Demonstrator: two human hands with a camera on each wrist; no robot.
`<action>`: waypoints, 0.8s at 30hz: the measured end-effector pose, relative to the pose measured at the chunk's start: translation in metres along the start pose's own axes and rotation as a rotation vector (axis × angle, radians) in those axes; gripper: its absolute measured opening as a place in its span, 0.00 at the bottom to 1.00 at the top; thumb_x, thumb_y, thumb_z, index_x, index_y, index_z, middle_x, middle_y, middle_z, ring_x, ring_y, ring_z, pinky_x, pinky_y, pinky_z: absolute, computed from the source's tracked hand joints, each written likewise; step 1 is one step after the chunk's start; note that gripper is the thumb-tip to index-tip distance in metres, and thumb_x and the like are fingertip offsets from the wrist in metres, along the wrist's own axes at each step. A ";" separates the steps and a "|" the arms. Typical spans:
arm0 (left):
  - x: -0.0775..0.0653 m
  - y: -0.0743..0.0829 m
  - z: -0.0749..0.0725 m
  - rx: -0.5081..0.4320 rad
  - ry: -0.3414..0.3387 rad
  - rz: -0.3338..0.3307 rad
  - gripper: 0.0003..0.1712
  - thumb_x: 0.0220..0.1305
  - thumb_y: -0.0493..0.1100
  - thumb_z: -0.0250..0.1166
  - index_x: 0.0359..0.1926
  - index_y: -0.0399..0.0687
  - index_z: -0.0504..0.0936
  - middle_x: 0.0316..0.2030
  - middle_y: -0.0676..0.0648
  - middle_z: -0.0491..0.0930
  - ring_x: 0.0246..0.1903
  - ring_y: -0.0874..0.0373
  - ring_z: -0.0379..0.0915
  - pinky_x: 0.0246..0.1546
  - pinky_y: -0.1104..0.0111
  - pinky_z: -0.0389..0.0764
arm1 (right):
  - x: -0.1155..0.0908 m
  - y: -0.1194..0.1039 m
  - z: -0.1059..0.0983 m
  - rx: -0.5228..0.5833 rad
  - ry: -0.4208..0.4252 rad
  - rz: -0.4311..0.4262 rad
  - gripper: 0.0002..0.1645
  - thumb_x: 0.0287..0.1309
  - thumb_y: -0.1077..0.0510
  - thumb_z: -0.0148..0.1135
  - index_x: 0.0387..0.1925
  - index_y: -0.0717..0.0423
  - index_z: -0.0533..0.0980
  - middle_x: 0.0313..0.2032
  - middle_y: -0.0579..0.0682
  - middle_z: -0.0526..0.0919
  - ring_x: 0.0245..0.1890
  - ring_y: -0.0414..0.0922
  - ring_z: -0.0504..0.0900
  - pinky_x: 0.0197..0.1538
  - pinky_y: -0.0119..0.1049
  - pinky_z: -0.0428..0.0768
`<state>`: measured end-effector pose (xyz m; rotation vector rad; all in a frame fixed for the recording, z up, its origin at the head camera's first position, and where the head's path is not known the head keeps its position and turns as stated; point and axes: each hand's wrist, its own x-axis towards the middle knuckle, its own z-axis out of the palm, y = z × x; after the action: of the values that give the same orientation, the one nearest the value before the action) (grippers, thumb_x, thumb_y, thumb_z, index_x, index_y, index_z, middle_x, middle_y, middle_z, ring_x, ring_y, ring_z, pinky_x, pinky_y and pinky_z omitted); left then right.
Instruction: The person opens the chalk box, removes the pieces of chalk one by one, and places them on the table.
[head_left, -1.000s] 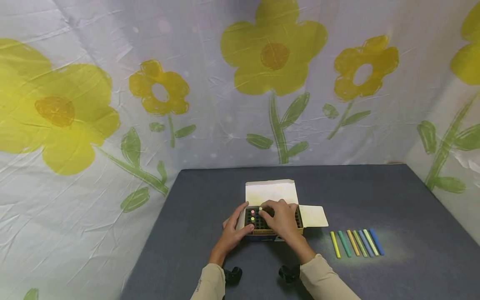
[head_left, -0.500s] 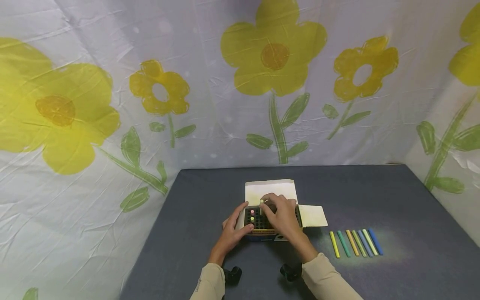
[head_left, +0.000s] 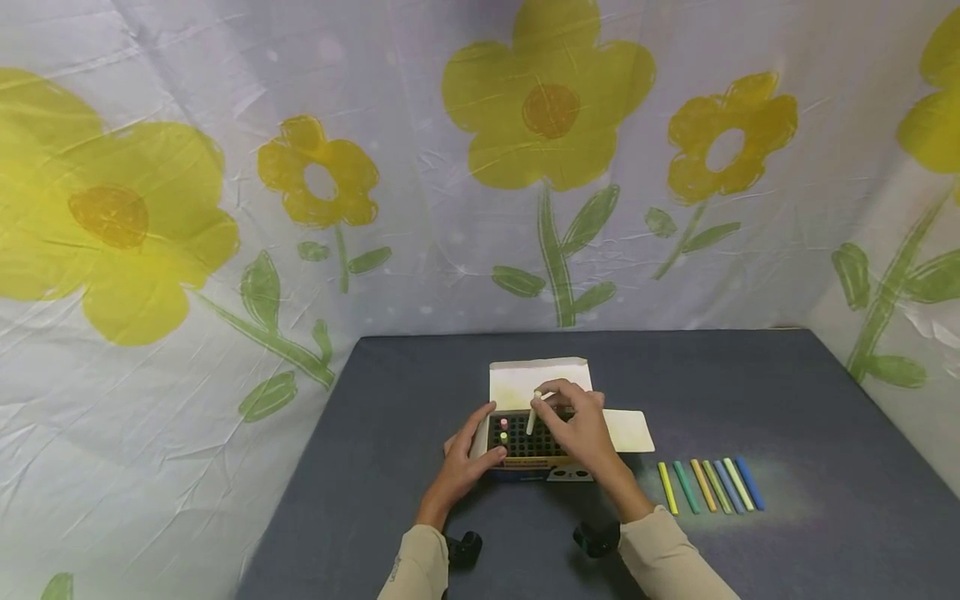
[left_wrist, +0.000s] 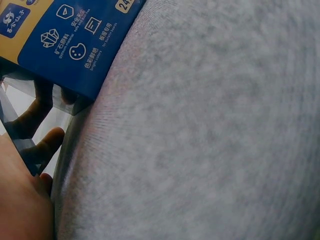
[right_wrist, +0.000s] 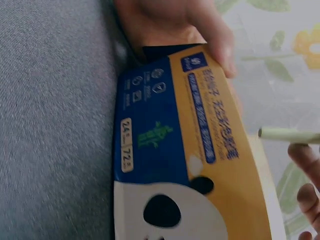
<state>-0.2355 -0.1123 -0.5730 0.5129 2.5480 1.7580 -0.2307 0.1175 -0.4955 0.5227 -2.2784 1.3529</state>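
A blue and yellow chalk box (right_wrist: 160,130) with a panda print stands on the table, its white lid (head_left: 536,379) folded back. Inside is a black insert full of holes, where a pink chalk (head_left: 504,424) and a yellow-green chalk (head_left: 503,437) stick up at the left. My left hand (head_left: 459,468) grips the box's left end, thumb over the front edge. Between thumb and fingers, my right hand (head_left: 587,429) pinches a pale chalk stick (head_left: 532,417), tilted above the holes. In the right wrist view its lower end shows outside the box.
To the right of the box, several chalk sticks (head_left: 708,486) in yellow, green, orange and blue lie side by side on the dark table (head_left: 420,392). A white side flap (head_left: 628,431) sticks out from the box's right end. A flowered cloth (head_left: 442,250) hangs behind the table.
My right hand has drawn the pale chalk stick up out of the insert and shifted slightly right with it. The left hand stays on the box.
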 end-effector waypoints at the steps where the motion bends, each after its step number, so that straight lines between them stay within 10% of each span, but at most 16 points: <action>1: 0.000 0.000 0.000 0.001 0.000 -0.005 0.42 0.64 0.52 0.70 0.75 0.76 0.63 0.74 0.50 0.66 0.67 0.45 0.64 0.60 0.42 0.68 | 0.000 0.001 -0.003 0.018 -0.010 -0.004 0.11 0.63 0.61 0.69 0.46 0.59 0.82 0.28 0.48 0.90 0.29 0.43 0.87 0.52 0.50 0.51; 8: -0.001 0.001 0.000 0.006 0.001 -0.012 0.42 0.64 0.52 0.70 0.75 0.76 0.63 0.74 0.48 0.65 0.67 0.42 0.63 0.57 0.42 0.70 | -0.003 0.004 -0.022 0.101 -0.039 -0.058 0.08 0.63 0.66 0.67 0.44 0.61 0.81 0.24 0.53 0.89 0.25 0.46 0.86 0.40 0.41 0.78; 14: -0.001 0.002 0.000 -0.003 -0.003 -0.036 0.41 0.64 0.52 0.70 0.75 0.77 0.63 0.74 0.47 0.64 0.67 0.41 0.60 0.58 0.43 0.69 | -0.008 0.007 -0.039 0.087 -0.025 0.000 0.09 0.62 0.66 0.67 0.45 0.60 0.82 0.23 0.52 0.88 0.32 0.42 0.83 0.61 0.59 0.64; 24: 0.000 0.000 0.001 -0.002 0.006 -0.036 0.42 0.63 0.52 0.71 0.75 0.76 0.64 0.74 0.47 0.65 0.63 0.44 0.62 0.55 0.46 0.70 | -0.018 0.024 -0.073 0.077 -0.041 0.078 0.08 0.64 0.64 0.66 0.45 0.60 0.83 0.23 0.47 0.88 0.34 0.43 0.82 0.62 0.66 0.65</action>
<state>-0.2352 -0.1117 -0.5731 0.4594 2.5424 1.7532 -0.2157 0.1948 -0.4911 0.4955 -2.3082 1.4852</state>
